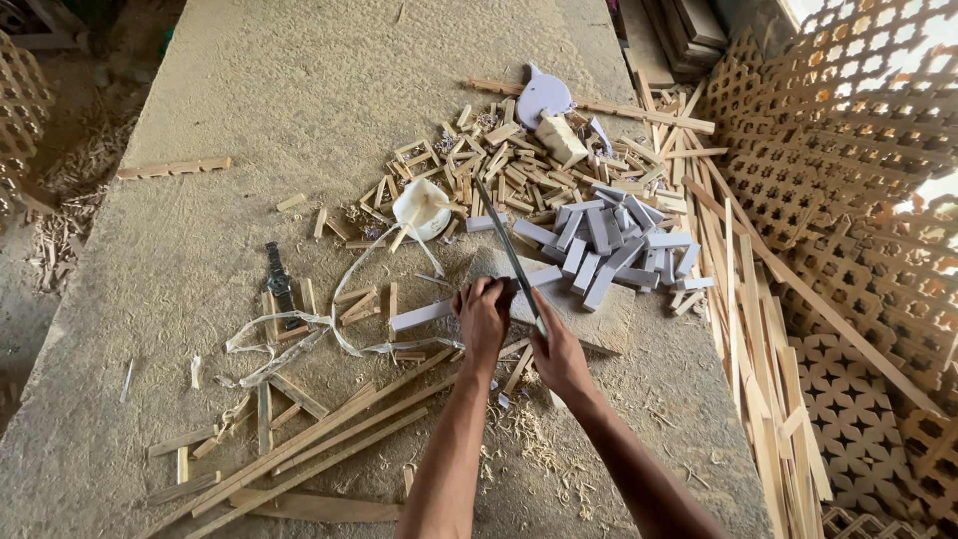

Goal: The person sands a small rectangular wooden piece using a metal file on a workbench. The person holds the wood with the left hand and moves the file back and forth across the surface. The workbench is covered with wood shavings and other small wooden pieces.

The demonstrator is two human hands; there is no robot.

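Left hand [483,311] pins a pale grey-painted wooden stick [439,310] to the desk [249,120]; right hand [555,349], closed around a long metal blade [504,240], should cut away from the grip.

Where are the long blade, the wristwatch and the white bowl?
long blade [502,237], head view, mid-length of the blade.
wristwatch [279,283], head view, on its dial.
white bowl [421,208], head view, on its inner wall.

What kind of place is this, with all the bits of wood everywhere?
Most likely a small woodworking shop that makes lattice screens. Carved lattice panels stand at the right, small cut wooden blocks and shavings cover the worktable, and both hands work with a long blade.
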